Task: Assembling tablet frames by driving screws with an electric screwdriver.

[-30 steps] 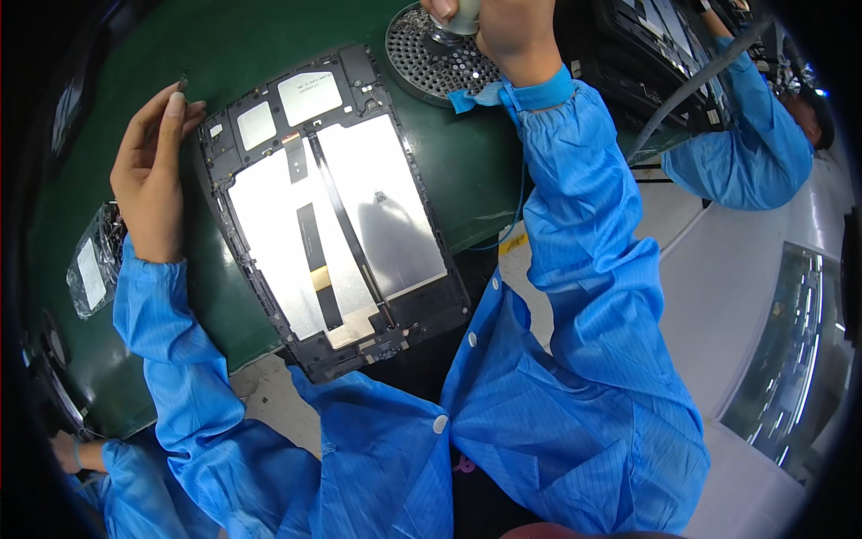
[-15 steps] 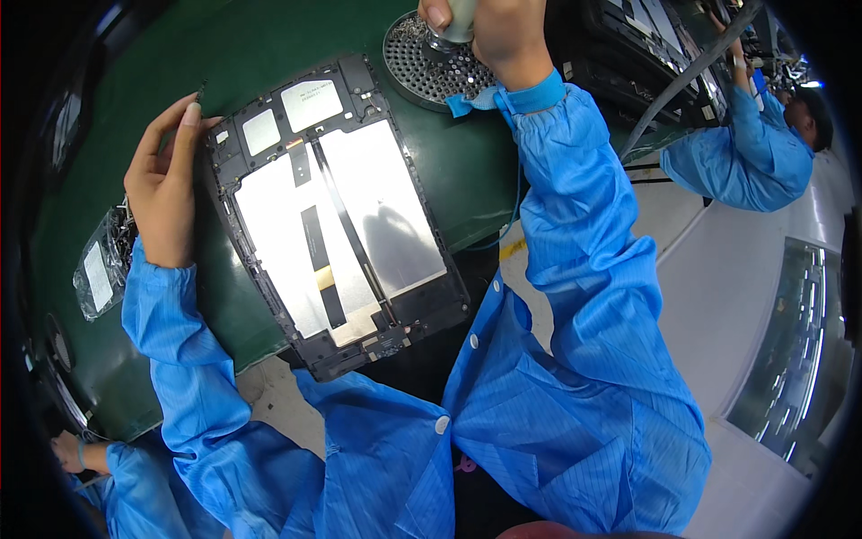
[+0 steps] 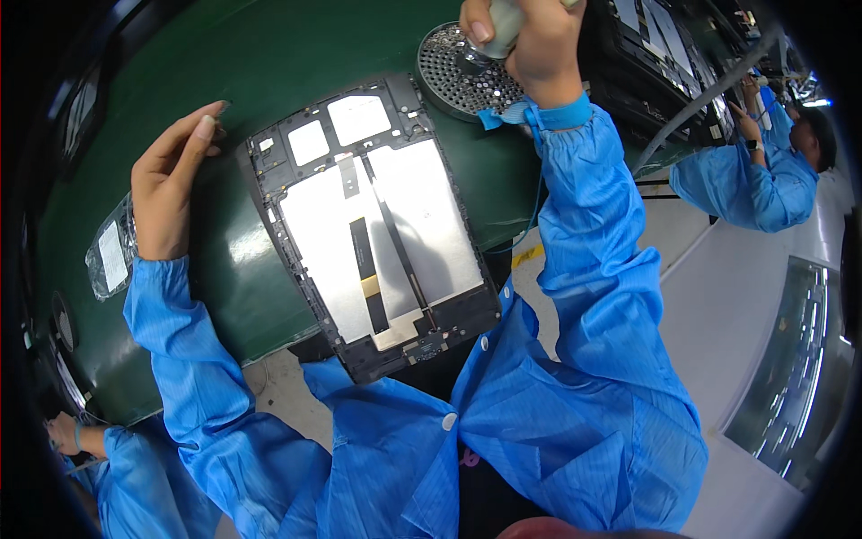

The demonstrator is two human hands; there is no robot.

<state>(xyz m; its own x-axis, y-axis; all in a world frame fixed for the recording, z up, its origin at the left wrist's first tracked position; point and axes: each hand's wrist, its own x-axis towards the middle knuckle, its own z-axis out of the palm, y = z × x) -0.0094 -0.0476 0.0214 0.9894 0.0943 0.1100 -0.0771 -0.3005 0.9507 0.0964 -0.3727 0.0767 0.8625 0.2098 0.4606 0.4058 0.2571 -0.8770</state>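
An opened tablet (image 3: 422,234), black-framed with silver plates inside, lies on the green bench mat with its lower end towards my body. Off its upper left corner is my left hand (image 3: 166,180), thumb and forefinger pinching a small, thin dark part (image 3: 224,106). A gap separates these fingertips from the tablet. At the top of the view my right hand (image 3: 549,56) is wrapped around a pale electric screwdriver (image 3: 507,25), held over a round perforated screw tray (image 3: 449,85). Its tip meets the tray area, but the exact contact is hard to see.
A clear plastic bag with a white label (image 3: 112,256) lies by my left wrist. Dark stacked tablet parts (image 3: 651,54) and a grey cable (image 3: 705,99) are at the right. One co-worker (image 3: 754,180) sits at the far right; another person's sleeve (image 3: 148,485) shows at lower left.
The whole view has shifted, so tablet and tray appear farther right. My left fingertips have drawn away from the tablet's corner. The screwdriver is still over the tray in my right hand.
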